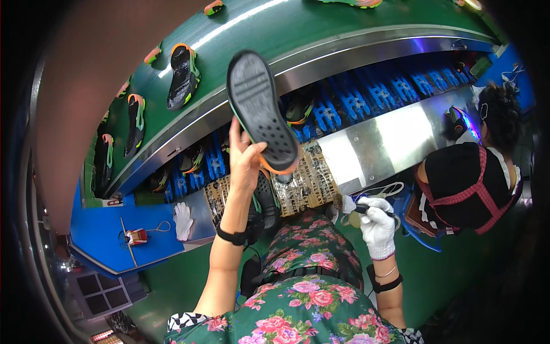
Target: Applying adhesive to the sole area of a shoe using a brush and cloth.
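My bare left hand (245, 157) grips a shoe sole (256, 92) by its heel end and holds it raised over the bench. The sole has a black inner face with rows of dimples and an orange edge at the heel. In a white knitted glove, my right hand (378, 226) is closed around the dark handle of a brush (347, 204), bristles pointing left at the bench's near edge. Beneath my left wrist, another dark sole (266, 198) lies on the taped bench surface (312, 178), partly hidden by my forearm.
A green conveyor belt (240, 23) carries several soles (183, 77) along the far side. Below it runs a rack of blue holders (355, 103). A person (467, 178) sits at the right by the metal bench (395, 143). A white glove (183, 221) lies left.
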Demonstrator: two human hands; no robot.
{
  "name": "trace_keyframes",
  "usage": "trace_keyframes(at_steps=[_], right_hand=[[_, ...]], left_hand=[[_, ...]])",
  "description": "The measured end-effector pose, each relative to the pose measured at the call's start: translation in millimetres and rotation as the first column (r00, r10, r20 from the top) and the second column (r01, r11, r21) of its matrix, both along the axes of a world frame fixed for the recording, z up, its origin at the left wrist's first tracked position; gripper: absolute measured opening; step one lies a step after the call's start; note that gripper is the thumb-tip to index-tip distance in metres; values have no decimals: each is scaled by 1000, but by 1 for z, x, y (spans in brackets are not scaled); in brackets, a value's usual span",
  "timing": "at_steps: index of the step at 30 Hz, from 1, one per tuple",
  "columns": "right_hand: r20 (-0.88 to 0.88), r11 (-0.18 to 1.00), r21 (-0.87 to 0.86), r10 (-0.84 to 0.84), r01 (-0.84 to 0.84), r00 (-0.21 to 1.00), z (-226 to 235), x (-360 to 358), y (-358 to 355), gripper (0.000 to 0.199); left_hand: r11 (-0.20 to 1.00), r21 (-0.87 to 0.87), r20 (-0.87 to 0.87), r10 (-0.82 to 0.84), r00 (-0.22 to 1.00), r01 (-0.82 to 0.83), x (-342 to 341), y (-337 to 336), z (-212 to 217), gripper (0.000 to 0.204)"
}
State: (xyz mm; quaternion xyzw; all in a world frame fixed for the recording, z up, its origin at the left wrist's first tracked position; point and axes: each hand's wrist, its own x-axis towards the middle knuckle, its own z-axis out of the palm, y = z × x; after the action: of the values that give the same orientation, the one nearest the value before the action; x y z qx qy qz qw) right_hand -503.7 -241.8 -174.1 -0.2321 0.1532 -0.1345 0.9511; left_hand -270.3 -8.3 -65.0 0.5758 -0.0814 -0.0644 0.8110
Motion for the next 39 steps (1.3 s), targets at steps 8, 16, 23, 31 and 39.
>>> trace_keyframes(at_steps=[8,16,23,31,39], right_hand=[[108,996,91,3,-13,994,61,29,-1,23],[16,902,-428,-54,56,998,92,60,22,21],[96,397,-906,-150,149,984,83,79,30,22],[-119,957,-289,-6,-29,993,56,83,32,33],[-104,989,105,-96,107,990,16,77,28,35]], left_hand=[[962,-252,-723,-257,641,102,-27,-6,-48,32],[666,-734,-498,-663,559,136,-87,-17,-67,50],[685,-708,-448,-625,640,173,-106,-17,-85,76],[718,-508,-385,-683,621,475,-87,-14,-60,87],[771,586,365,26,931,-251,9,43,37,62]])
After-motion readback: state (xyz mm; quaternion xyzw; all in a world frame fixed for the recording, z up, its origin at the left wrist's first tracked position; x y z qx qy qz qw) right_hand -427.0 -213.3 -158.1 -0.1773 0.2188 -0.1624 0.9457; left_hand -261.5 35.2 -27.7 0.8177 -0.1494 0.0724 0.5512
